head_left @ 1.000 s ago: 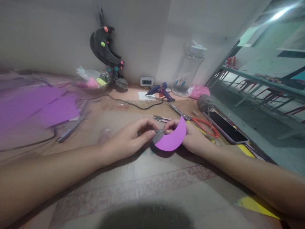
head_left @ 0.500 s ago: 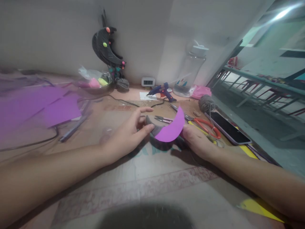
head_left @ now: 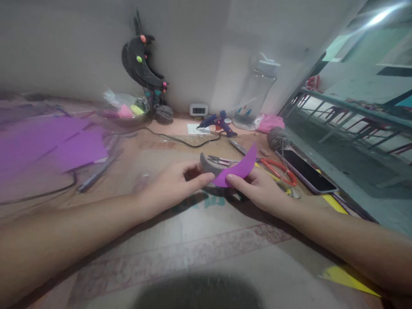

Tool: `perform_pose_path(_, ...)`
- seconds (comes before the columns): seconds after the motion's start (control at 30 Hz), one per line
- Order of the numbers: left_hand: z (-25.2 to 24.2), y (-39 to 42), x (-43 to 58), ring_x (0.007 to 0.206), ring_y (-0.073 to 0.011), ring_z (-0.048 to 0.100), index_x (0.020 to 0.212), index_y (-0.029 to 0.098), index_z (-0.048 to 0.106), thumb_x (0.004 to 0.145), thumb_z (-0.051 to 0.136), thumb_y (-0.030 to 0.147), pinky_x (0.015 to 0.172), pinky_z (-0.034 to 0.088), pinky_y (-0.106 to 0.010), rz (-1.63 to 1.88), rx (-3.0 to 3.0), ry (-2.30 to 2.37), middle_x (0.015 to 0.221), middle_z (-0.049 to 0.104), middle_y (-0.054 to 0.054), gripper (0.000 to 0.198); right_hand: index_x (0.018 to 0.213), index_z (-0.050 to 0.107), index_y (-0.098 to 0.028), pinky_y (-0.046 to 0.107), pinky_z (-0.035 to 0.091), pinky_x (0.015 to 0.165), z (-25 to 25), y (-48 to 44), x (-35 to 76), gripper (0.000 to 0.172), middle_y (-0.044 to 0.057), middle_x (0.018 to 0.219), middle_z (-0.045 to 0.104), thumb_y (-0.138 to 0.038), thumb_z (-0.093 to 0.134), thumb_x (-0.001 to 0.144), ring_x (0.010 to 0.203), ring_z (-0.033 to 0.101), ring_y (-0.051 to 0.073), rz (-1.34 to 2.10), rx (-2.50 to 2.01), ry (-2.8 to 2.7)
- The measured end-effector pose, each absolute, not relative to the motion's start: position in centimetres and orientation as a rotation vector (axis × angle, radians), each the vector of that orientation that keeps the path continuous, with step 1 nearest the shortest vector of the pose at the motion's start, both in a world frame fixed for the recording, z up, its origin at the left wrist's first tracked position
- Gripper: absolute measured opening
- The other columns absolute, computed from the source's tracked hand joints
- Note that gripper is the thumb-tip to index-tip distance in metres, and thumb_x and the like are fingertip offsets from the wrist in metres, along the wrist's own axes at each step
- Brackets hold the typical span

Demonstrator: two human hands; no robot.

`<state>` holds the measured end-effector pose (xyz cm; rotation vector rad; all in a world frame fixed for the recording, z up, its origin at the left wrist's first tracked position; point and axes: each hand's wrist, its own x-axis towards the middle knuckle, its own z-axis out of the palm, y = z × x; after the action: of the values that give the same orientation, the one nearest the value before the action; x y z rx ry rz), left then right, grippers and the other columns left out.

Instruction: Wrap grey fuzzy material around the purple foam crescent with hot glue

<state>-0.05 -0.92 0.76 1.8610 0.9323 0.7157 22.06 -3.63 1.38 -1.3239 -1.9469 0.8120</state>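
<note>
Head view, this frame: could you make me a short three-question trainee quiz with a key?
1. Multiple choice: the crescent under the thumb of the right hand is a) green, b) purple, c) orange.
2. True or false: the phone lies to the right of the scissors.
3. Fill in: behind the glue gun, a bit to its left, stands a small white ____.

Key: 1. b; 2. true; 3. clock.

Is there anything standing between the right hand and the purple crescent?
Nothing visible: the right hand has its thumb directly on the purple crescent. The scissors lie beyond, not between them.
</note>
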Motion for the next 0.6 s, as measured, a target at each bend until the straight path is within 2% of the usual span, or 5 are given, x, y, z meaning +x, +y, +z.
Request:
perform_pose_path(0.13, 0.99, -1.06, -0.09, 0.076, -0.0176, 0.058, 0.084, 0.018, 0.066, 0.09, 0.053, 0.044, 0.068, 0.042, -0.028, 0.723, 1.946, 1.025, 0.08, 0.067, -0.001, 0.03, 0.082, 0.067, -0.013, 0.025, 0.047, 0.058, 1.2, -3.54, 22.07, 0.028, 0.005, 0.072, 0.067, -0.038, 0.054, 0.088, 0.063, 0.061, 0.015, 0.829, -1.312, -1.933)
perform_pose_path(0.4, 1.12, -1.02, -0.15, 0.069, -0.0145, 0.054, 0.077, 0.019, 0.06, 0.091, 0.049, 0.032, 0.065, 0.04, -0.027, 0.732, 2.062, 1.027, 0.075, 0.062, 0.002, 0.022, 0.071, 0.063, -0.014, 0.022, 0.043, 0.051, 1.4, -3.52, 21.9, 0.029, 0.002, 0.062, 0.062, -0.037, 0.057, 0.087, 0.055, 0.056, 0.012, 0.907, -1.302, -1.862)
perform_pose_path(0.6, 0.86, -0.85, -0.08, 0.074, -0.0156, 0.056, 0.084, 0.02, 0.06, 0.09, 0.05, 0.028, 0.066, 0.041, -0.027, 0.77, 2.031, 1.012, 0.079, 0.063, 0.001, 0.015, 0.071, 0.062, -0.014, 0.021, 0.041, 0.047, 1.57, -3.63, 21.78, 0.033, 0.002, 0.061, 0.061, -0.043, 0.057, 0.086, 0.052, 0.054, 0.011, 1.055, -1.274, -1.737)
